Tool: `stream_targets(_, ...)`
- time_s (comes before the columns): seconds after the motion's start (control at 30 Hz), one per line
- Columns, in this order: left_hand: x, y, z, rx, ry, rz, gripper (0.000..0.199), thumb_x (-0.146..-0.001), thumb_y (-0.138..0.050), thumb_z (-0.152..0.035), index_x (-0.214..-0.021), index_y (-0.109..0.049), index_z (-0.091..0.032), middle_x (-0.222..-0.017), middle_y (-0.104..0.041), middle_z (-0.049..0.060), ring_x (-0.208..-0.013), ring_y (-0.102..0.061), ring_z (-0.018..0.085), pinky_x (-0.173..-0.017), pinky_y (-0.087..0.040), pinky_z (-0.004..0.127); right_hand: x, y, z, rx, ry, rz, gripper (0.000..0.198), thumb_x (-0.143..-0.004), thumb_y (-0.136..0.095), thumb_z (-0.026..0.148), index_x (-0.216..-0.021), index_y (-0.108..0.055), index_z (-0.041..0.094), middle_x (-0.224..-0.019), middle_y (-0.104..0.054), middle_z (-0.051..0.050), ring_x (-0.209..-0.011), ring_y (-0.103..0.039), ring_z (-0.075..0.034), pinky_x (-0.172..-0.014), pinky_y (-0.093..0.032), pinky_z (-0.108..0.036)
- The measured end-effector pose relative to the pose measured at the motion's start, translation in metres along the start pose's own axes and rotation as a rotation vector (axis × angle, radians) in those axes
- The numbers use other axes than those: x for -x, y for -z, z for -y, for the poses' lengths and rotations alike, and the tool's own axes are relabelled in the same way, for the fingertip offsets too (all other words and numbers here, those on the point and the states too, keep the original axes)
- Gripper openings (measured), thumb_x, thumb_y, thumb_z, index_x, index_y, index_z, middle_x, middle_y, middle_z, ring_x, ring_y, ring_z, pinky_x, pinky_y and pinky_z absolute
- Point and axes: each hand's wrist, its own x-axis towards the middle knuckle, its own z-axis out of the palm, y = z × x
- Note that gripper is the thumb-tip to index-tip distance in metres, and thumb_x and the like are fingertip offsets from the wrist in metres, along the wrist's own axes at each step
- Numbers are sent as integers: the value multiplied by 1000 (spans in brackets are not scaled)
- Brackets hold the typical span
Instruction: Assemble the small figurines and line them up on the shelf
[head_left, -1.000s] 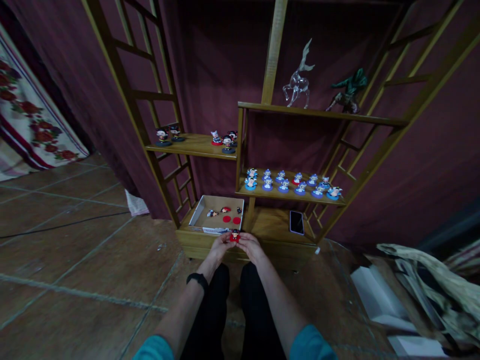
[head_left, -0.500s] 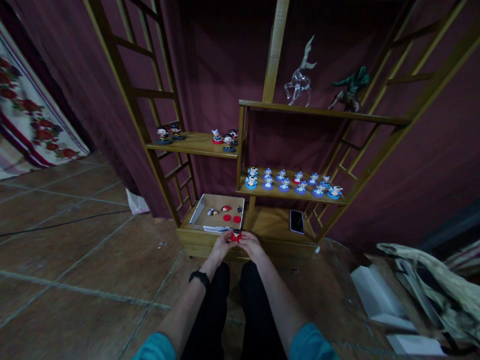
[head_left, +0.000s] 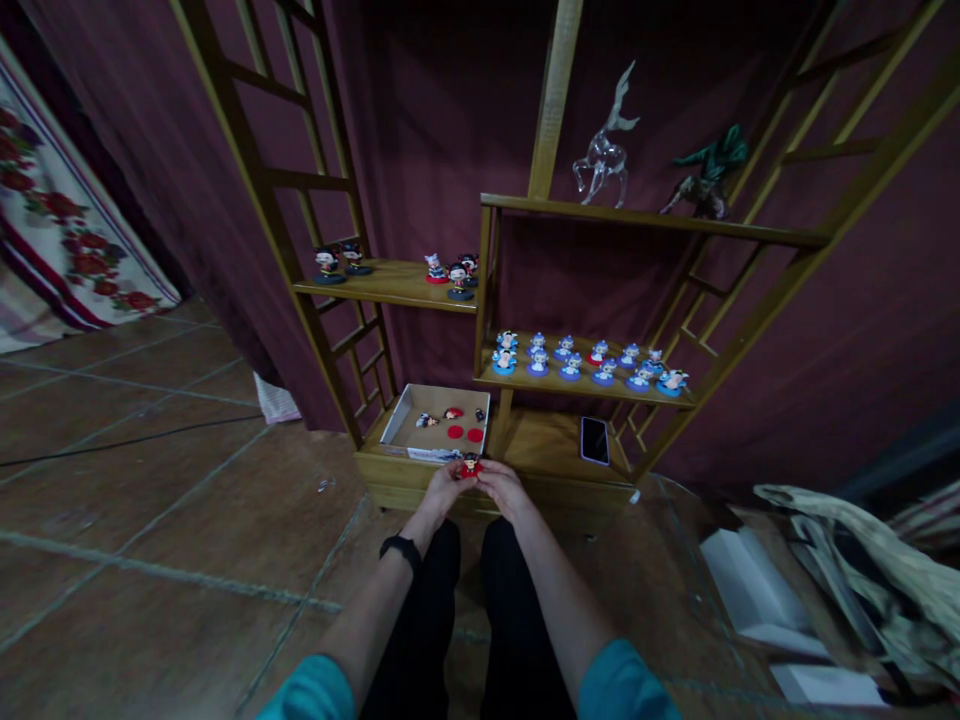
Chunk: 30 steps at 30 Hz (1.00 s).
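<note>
A small dark-haired figurine on a red base (head_left: 470, 466) is held between my left hand (head_left: 445, 488) and my right hand (head_left: 502, 485), fingers of both closed around its sides. It is just in front of an open cardboard box (head_left: 390, 430) with white sides, on the bottom shelf. Inside the box lie a white-and-dark figurine (head_left: 427, 421), a red piece (head_left: 453, 412), a small dark piece (head_left: 480, 414) and two red discs (head_left: 475, 435). My fingers partly hide the held figurine's base.
Several purple-based figurines (head_left: 571, 367) stand on the middle shelf, and dark-haired ones (head_left: 327, 264) on the left shelf. A clear deer ornament (head_left: 602, 165) and a green-and-brown statue (head_left: 709, 175) are on the upper shelf. A phone (head_left: 595, 441) lies at lower right. White boxes (head_left: 757, 590) rest on the floor.
The figurine has turned slightly and tilted in my fingers. Both hands stay almost in the same place, and the camera view has shifted a little.
</note>
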Motion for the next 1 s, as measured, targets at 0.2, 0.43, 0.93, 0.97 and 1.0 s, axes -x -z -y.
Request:
stream_targets(0.2,2,-1,-4,-36,11,-48,40,-45,-77,-21,-82,-64,-13,-76,-66,4,-69,-58,15,-73,-42,28,-3,4,-4,-6,-18,-16,32,-52,-72,20,-83,-63,14,-82,-69,-7,-78,-63,-17,-79,-46,-34)
stream_targets(0.43,4,-4,-7,-34,26,-123,38,-45,-78,-26,-78,-62,-14,-68,-63,1,-61,-54,13,-64,-40,25,-7,7,-6,1,-36,-13,30,-54,-71,23,-82,-63,15,-76,-69,-6,-73,-63,-16,-77,-46,-35)
stream_targets(0.93,2,-2,-1,-46,-5,-146,41,-43,-78,-27,-77,-59,-13,-61,-59,-1,-57,-52,10,-61,-40,24,-6,7,-5,-4,-44,-4,29,-56,-70,22,-83,-63,14,-78,-69,-6,-72,-63,-15,-76,-47,-33)
stream_targets(0.97,1,-2,0,-49,-2,-134,41,-44,-78,-26,-78,-60,-13,-62,-60,-1,-58,-53,11,-62,-40,24,-6,7,-5,-5,-44,-7,30,-55,-70,21,-83,-63,14,-78,-69,-6,-72,-63,-15,-76,-47,-33)
stream_targets(1.0,1,-1,0,-52,1,-122,41,-44,-78,-25,-80,-60,-13,-64,-61,0,-59,-53,11,-63,-41,24,-5,6,-5,-4,-42,-11,31,-55,-70,19,-84,-62,14,-78,-69,-6,-72,-63,-15,-76,-47,-33)
